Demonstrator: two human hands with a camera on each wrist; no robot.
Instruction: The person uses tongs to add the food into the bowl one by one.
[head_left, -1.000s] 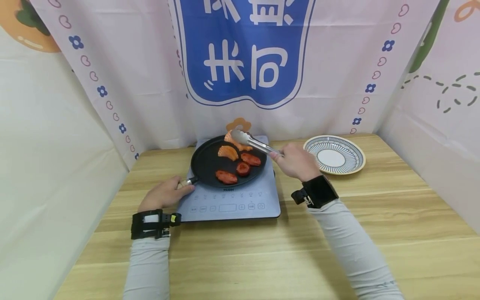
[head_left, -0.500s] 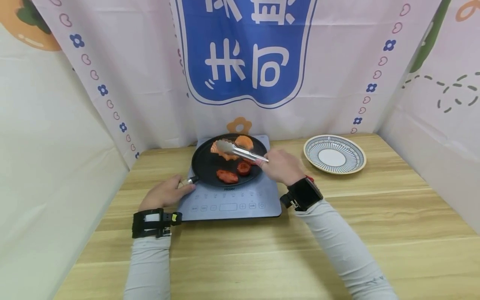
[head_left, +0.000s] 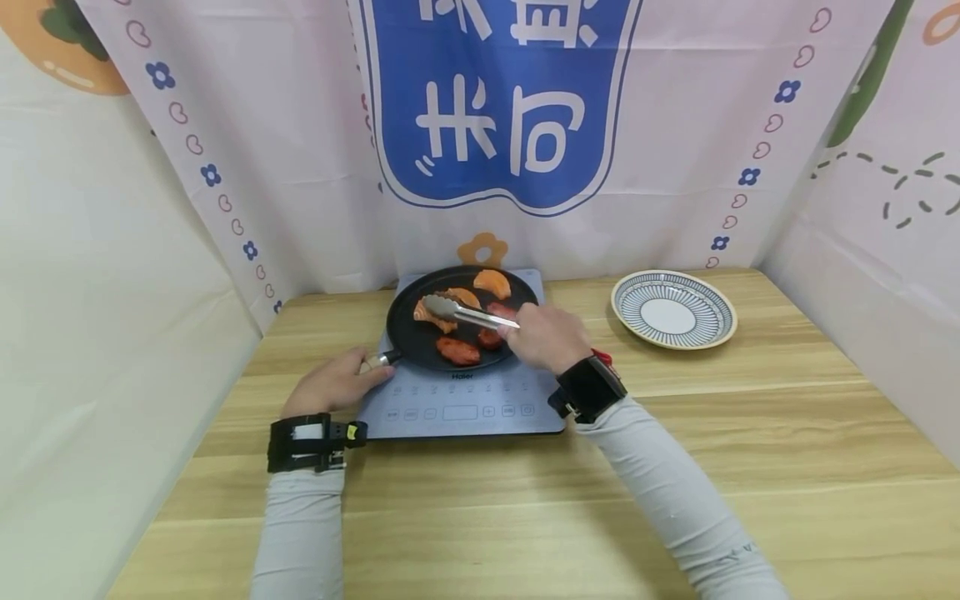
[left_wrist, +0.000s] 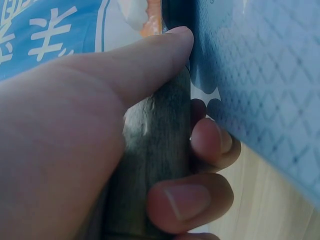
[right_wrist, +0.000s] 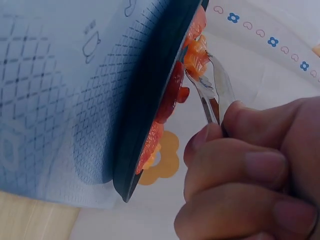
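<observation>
Here, the scene by parts:

Right hand: the right hand [head_left: 546, 336] has its fingers curled round the handle end of the metal tongs [head_left: 468, 314], over the near right part of the pan.

Tongs: their long axis runs from that hand leftward and slightly away. The tips sit at an orange salmon piece [head_left: 431, 317] in the left half of the pan; the right wrist view shows the tips [right_wrist: 200, 75] against orange flesh, but whether they clamp it I cannot tell.

Key relation: the salmon piece lies to the left of the right hand's fingers, a tongs' length off, along the tool's line. The left hand is in fact about as near to it, yet is busy with the handle.

Left hand: the left hand [head_left: 335, 383] grips the pan handle [left_wrist: 157, 165], thumb laid along the top and fingers wrapped beneath.

Pan: the dark frying pan [head_left: 405, 333] rests on the blue-grey induction cooker [head_left: 457, 412].

Other food: another orange piece [head_left: 492, 282] at the far rim; red pieces [head_left: 457, 350] nearer the person.

Plate: a striped plate [head_left: 705, 329] stands well apart to the right on the wooden table [head_left: 750, 433].
</observation>
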